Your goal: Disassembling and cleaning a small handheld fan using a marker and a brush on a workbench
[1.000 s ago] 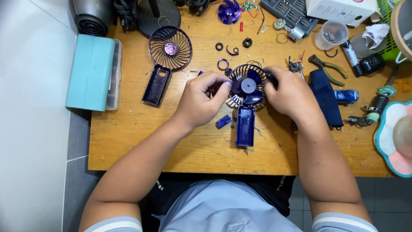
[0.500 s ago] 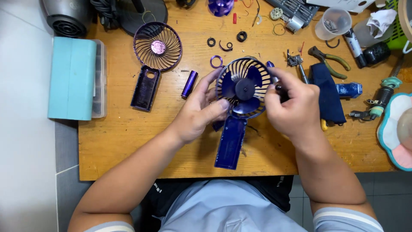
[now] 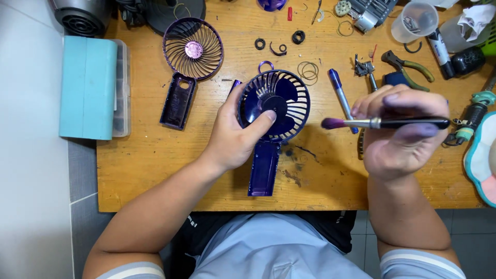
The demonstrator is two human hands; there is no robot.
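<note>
My left hand [image 3: 235, 137] grips a dark purple hand-held fan [image 3: 274, 111] by the left side of its round grille, thumb resting near the hub of the blades. The fan's handle [image 3: 263, 168] points toward me over the wooden table [image 3: 155, 175]. My right hand [image 3: 400, 132] holds a small paintbrush [image 3: 382, 123] level, its purple-tipped bristles pointing left, a short gap from the fan's right rim. A second purple fan grille with its handle shell [image 3: 188, 62] lies flat at the upper left.
A teal parts box [image 3: 88, 88] hangs over the table's left edge. Small rings [image 3: 279, 44], a purple pen [image 3: 341, 98], pliers [image 3: 408, 64], a clear cup [image 3: 413, 20], markers and other tools crowd the back and right. A pastel tray [image 3: 480, 160] sits at far right.
My right hand has left the fan, picked up the paintbrush and now holds it beside the grille. My left hand alone keeps hold of the fan.
</note>
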